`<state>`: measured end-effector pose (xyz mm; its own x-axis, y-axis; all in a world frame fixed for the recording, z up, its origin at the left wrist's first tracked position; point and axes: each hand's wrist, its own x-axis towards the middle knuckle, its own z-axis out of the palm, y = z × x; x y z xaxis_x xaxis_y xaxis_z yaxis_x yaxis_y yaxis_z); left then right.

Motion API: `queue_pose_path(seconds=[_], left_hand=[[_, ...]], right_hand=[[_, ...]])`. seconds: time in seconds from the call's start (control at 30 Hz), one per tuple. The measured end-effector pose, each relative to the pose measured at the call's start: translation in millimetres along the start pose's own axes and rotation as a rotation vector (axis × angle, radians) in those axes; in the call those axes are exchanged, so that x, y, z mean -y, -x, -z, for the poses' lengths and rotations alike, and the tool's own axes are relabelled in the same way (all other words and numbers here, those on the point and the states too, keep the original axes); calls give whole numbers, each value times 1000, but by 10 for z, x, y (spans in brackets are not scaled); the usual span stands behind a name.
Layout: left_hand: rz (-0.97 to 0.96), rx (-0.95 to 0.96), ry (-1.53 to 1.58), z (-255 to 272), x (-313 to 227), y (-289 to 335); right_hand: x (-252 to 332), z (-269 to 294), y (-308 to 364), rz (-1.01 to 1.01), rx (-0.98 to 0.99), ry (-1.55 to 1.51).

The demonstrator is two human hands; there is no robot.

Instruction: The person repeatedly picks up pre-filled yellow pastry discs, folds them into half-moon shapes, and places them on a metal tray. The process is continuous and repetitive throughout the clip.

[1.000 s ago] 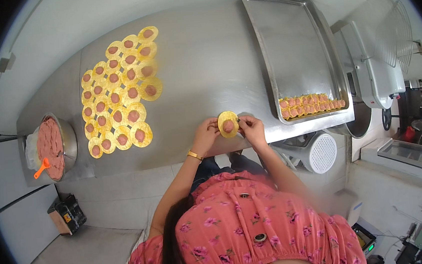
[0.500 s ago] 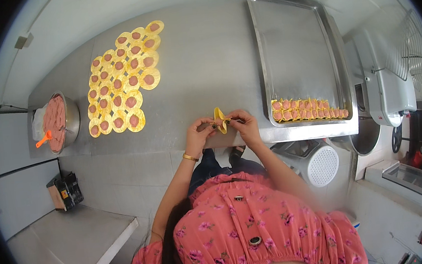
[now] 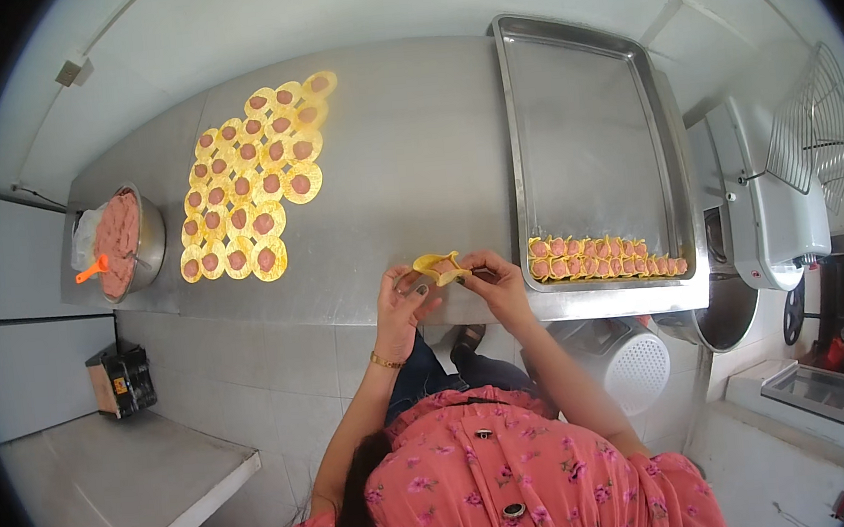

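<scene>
Between my two hands, above the table's near edge, is a yellow dumpling wrapper with pink filling, its sides partly folded up. My left hand pinches the wrapper's left side, the other fingers loosely curled. On the wrapper's right edge, the fingers of my right hand are closed. Flat round wrappers, each topped with a ball of pink filling, lie in rows on the left of the table. Rows of folded dumplings stand along the near side of the metal tray to my right.
A metal bowl of pink ground filling with an orange-handled tool stands at the table's left end. The steel table spans the width. A white machine stands beyond the tray; a white plastic stool is below the edge.
The wrapper has turned in my fingers and now spreads more to the left. My left hand has opened somewhat. The whole view has shifted, so the table sits lower in the picture.
</scene>
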<state>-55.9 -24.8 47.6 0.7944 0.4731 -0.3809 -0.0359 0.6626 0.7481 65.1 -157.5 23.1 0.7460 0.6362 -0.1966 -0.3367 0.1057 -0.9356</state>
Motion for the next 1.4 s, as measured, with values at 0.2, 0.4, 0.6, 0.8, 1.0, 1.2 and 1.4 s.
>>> queue_pose_path(seconds=[0.2, 0.4, 0.6, 0.8, 1.0, 1.2, 1.4], left_hand=[[-104, 22, -595, 206, 151, -136], [-276, 101, -920, 397, 286, -290], [-243, 193, -981, 462, 251, -325], [-246, 306, -1126, 433, 141, -393], [-339, 464, -1252, 512, 83, -456], [-220, 548, -1240, 487, 22, -543], [-372, 561, -1288, 411, -61, -499]], right_hand=[[-116, 71, 27, -57, 0, 349], [-193, -47, 87, 153, 83, 546], [-248, -149, 106, 159, -17, 700], [-227, -233, 112, 303, -18, 908], [-231, -336, 249, 114, -164, 894], [-260, -361, 213, 319, -79, 949], [-276, -365, 245, 105, -138, 912]])
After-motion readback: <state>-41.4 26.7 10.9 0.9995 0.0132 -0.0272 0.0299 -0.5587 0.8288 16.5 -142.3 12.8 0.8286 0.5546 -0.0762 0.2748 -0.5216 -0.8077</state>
